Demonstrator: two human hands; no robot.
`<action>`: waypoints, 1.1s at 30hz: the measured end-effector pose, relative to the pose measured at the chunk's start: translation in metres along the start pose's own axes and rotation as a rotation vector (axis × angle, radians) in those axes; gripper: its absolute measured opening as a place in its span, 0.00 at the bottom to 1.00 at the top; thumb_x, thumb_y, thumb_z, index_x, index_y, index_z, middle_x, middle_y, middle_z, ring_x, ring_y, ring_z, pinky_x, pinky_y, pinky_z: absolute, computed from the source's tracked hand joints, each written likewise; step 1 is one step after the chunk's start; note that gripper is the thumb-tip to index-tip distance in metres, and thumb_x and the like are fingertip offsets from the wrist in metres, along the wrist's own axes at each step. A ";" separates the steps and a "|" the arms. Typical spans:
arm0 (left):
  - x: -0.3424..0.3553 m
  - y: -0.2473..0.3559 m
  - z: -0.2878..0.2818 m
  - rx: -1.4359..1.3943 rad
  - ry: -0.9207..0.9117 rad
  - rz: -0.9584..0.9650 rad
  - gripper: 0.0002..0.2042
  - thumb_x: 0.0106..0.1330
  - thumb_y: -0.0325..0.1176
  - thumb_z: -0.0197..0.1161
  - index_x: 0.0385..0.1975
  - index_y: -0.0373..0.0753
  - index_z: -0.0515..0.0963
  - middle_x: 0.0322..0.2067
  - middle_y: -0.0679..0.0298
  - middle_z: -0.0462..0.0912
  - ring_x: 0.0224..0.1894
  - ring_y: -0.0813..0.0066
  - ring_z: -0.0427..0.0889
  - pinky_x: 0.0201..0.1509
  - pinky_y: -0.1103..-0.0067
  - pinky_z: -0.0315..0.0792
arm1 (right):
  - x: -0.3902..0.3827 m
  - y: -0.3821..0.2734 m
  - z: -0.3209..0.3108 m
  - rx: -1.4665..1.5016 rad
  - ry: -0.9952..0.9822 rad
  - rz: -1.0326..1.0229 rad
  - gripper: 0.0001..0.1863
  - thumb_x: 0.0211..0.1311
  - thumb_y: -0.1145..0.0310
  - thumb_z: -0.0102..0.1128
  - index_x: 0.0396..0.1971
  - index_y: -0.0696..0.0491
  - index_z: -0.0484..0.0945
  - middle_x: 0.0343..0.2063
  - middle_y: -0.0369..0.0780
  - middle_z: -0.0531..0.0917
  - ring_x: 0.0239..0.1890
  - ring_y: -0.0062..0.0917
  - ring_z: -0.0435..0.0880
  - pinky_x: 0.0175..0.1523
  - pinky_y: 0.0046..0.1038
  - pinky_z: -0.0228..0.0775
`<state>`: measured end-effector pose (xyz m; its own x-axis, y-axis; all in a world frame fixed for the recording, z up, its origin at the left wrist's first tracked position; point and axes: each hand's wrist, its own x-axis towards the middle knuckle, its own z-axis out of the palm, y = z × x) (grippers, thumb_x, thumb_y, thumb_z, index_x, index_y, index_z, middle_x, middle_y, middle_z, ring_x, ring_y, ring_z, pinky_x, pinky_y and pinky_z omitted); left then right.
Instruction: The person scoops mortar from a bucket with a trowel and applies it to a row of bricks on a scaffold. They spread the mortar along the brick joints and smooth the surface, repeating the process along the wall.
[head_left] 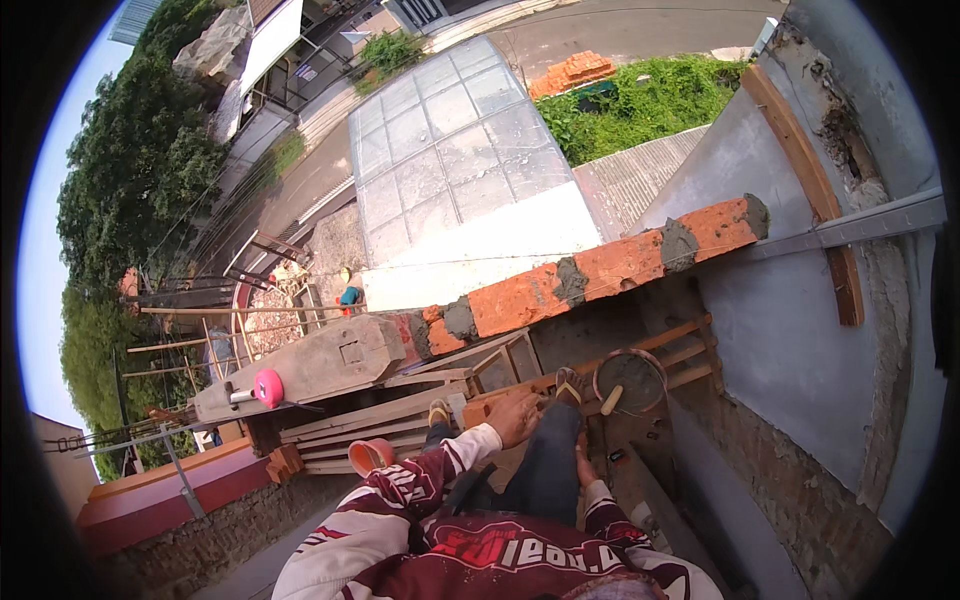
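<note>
My left hand [515, 418] reaches forward beside my left knee, fingers stretched out, next to an orange brick-like edge [478, 411]; I cannot tell whether it touches it. Low on the other side of my leg is my right hand [585, 468], its fingers mostly hidden by the trouser leg. Ahead runs a course of orange bricks [520, 298] with grey mortar [571, 282] in the joints and a thin string along it. To the right, a round tub [655, 366] holds grey mortar, with a trowel's wooden handle [612, 400] leaning at its edge.
A thick wooden beam [310, 372] at the left carries a pink round object [268, 388]. Wooden slats [350, 440] and an orange bucket [372, 456] lie below it. My sandalled foot [569, 385] is on the scaffold. Beyond the bricks, a translucent roof [450, 140] lies lower down.
</note>
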<state>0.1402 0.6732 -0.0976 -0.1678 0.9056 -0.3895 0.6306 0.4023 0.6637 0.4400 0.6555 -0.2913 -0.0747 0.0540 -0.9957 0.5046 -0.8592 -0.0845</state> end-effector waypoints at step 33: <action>-0.663 -0.314 0.273 -1.173 1.099 -1.676 0.11 0.52 0.35 0.66 0.27 0.33 0.82 0.33 0.49 0.85 0.40 0.53 0.84 0.45 0.66 0.76 | -0.333 -0.065 0.810 -2.569 0.256 -1.342 0.55 0.36 0.47 0.78 0.64 0.58 0.62 0.64 0.49 0.68 0.66 0.41 0.68 0.68 0.63 0.44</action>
<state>0.2606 -0.0904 -0.2218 -0.3406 -0.6396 -0.6891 -0.9291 0.1168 0.3509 -0.2651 0.2811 0.0757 -0.8467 -0.1454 -0.5118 -0.2365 0.9645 0.1173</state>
